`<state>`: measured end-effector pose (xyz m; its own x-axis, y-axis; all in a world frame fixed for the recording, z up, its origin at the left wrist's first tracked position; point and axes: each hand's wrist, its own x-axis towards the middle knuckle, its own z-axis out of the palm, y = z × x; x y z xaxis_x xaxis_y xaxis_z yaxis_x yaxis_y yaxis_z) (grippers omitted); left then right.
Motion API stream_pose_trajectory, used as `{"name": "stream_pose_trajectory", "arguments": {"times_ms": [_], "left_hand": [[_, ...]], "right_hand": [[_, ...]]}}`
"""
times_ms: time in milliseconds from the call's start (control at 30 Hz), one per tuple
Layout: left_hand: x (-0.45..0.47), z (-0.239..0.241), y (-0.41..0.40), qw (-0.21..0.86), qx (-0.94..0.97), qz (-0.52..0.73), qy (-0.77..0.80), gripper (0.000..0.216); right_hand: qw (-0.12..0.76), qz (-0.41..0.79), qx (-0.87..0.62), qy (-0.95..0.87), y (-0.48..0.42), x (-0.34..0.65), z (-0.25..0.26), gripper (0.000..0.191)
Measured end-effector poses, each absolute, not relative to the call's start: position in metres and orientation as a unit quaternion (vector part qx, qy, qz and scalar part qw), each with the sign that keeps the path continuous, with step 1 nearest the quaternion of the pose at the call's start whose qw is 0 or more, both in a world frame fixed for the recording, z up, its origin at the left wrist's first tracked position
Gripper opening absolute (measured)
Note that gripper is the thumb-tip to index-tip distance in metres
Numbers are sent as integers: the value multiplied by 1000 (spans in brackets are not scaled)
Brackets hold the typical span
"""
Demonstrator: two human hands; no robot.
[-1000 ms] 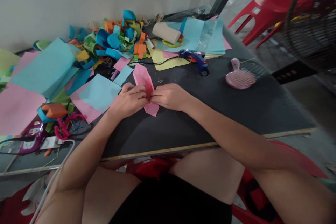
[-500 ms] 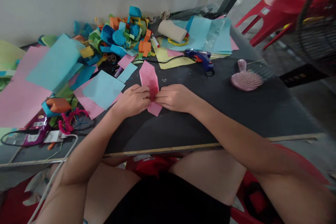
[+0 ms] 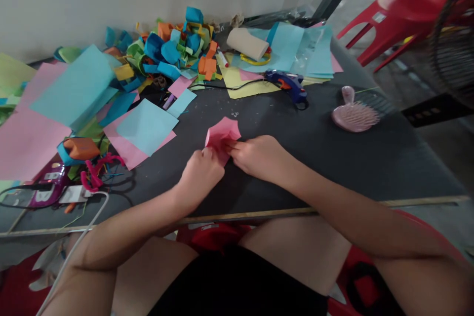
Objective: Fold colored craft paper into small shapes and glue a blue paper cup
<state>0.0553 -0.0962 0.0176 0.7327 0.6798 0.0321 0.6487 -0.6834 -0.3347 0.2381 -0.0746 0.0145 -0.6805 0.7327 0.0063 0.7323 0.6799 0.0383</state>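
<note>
A folded piece of pink paper (image 3: 221, 131) is held between my two hands above the dark tabletop, its far end opened into a cupped shape. My left hand (image 3: 203, 170) is closed on its near left side, with the fingers curled. From the right, my right hand (image 3: 259, 157) pinches the paper, its fingertips at the inner fold. The paper's near end is partly hidden by my hands. To the left lies a light blue square sheet (image 3: 146, 126) on top of a pink sheet (image 3: 129, 158).
Behind is a heap of folded coloured paper pieces (image 3: 170, 52). A blue glue gun (image 3: 291, 84) and a pink hairbrush (image 3: 353, 116) lie to the right. At left are large paper sheets (image 3: 74, 91) and a purple device (image 3: 50, 185) with cables. A fan (image 3: 454, 54) stands far right.
The pink paper went from a long, flat-lying strip with raised sides to a shorter cupped shape. My left hand turned and moved toward me; my right hand shifted slightly right.
</note>
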Motion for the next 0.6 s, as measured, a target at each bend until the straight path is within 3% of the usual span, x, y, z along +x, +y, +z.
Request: {"name": "stream_pose_trajectory", "arguments": {"times_ms": [133, 333, 600], "left_hand": [[64, 16, -107, 155, -893, 85, -415, 37], [48, 33, -97, 83, -909, 113, -392, 31], [33, 17, -101, 126, -906, 55, -401, 31]], "right_hand": [[5, 17, 399, 917, -77, 240, 15, 37], [52, -15, 408, 911, -79, 248, 18, 36], [-5, -19, 428, 903, -90, 249, 11, 45]]}}
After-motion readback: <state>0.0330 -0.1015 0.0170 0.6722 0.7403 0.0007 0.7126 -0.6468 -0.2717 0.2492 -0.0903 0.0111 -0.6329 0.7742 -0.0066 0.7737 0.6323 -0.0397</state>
